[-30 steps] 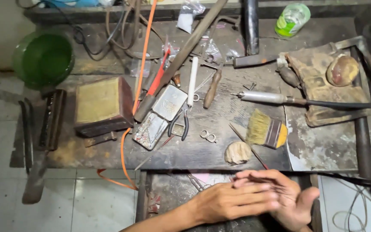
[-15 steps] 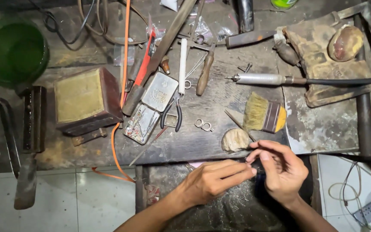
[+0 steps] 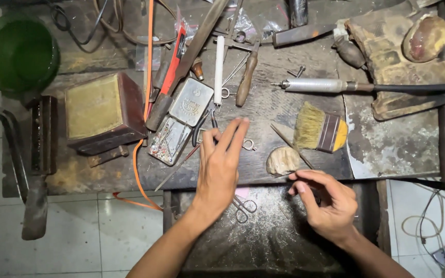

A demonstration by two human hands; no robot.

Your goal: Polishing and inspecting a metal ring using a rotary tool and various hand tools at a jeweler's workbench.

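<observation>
My left hand [image 3: 221, 167] stretches out flat over the workbench [image 3: 263, 110] with its fingers apart and holds nothing. Its fingertips hover by a small metal ring [image 3: 249, 146] and the black-handled pliers [image 3: 202, 131]. My right hand [image 3: 326, 202] is lower right, over the dark tray [image 3: 274, 242] under the bench edge. Its thumb and forefinger pinch a small thin metal piece [image 3: 284, 175]; what it is exactly is too small to tell. A worn wooden peg [image 3: 282, 160] sits just above that hand.
A yellow-bristled brush [image 3: 318, 127] and a rotary handpiece [image 3: 315, 85] lie at the right. An open tin of small bits [image 3: 180, 121], a brown box [image 3: 101, 113], an orange cable [image 3: 141, 154] and a green bowl [image 3: 16, 51] are at the left. Small scissors [image 3: 245, 206] lie in the tray.
My hands, joined over the tray before, have parted. The left hand has reached up onto the bench with open fingers; the right stays low, still pinching. The view has moved closer.
</observation>
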